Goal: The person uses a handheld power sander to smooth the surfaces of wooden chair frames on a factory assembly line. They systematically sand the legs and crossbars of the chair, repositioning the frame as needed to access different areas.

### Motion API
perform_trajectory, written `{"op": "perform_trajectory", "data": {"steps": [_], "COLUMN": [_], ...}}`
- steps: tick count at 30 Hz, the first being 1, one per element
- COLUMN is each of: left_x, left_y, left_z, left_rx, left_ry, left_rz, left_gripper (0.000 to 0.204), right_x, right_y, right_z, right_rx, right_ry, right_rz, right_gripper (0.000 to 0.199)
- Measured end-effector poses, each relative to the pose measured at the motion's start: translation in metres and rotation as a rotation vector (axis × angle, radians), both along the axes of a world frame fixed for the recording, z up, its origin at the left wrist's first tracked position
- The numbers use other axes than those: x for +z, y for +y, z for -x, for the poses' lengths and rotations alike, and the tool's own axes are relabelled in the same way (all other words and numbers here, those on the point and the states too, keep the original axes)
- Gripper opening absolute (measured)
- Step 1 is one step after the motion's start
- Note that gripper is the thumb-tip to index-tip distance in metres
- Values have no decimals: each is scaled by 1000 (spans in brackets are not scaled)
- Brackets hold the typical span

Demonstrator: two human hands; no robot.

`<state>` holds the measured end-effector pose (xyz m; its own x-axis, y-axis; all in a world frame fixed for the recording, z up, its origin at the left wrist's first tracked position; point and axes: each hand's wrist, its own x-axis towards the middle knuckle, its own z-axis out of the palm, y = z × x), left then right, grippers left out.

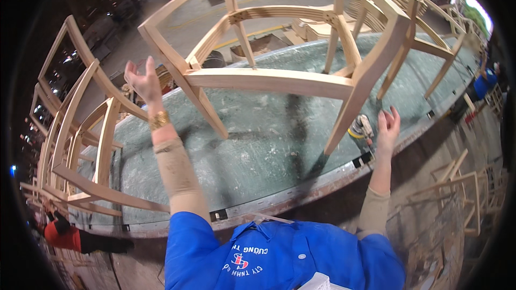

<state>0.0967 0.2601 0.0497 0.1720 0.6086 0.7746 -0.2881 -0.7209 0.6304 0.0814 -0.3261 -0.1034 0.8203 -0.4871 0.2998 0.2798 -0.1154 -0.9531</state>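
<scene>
A pale wooden chair frame (269,81) stands on the green-grey worktable (252,156) in front of me, its legs on the tabletop. My left hand (144,81) is raised just left of the frame's left post, fingers apart and holding nothing. A gold bracelet (159,120) circles that wrist, above a tan sleeve. On the right, my right hand (388,124) hovers by the table's near edge with its fingers loosely bent and apart, nothing in it. Close beside it, a handheld power tool (361,128) with a yellow part rests on the table near the frame's right front leg.
More chair frames stand at the left (102,129) and at the far right of the table (424,43). Curved wooden parts (312,29) are stacked beyond it. A person in red (62,233) is at lower left, another in blue (485,81) at far right.
</scene>
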Motion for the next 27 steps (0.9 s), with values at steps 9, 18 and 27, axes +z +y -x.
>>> {"op": "perform_trajectory", "data": {"steps": [9,18,27], "left_x": [18,-18,36], "left_y": [31,11,116], "left_z": [-45,25,147], "left_rx": [-712,-666,-405], "left_ry": [384,-15,52], "left_rz": [264,319,326], "left_gripper": [47,26,45], "right_x": [15,7,11], "right_y": [89,86,177], "right_z": [-40,6,87], "right_rx": [145,138,118], "right_ry": [-225,-197,-284], "right_rz": [-265,-319,-356], "right_gripper": [61,59,50]}}
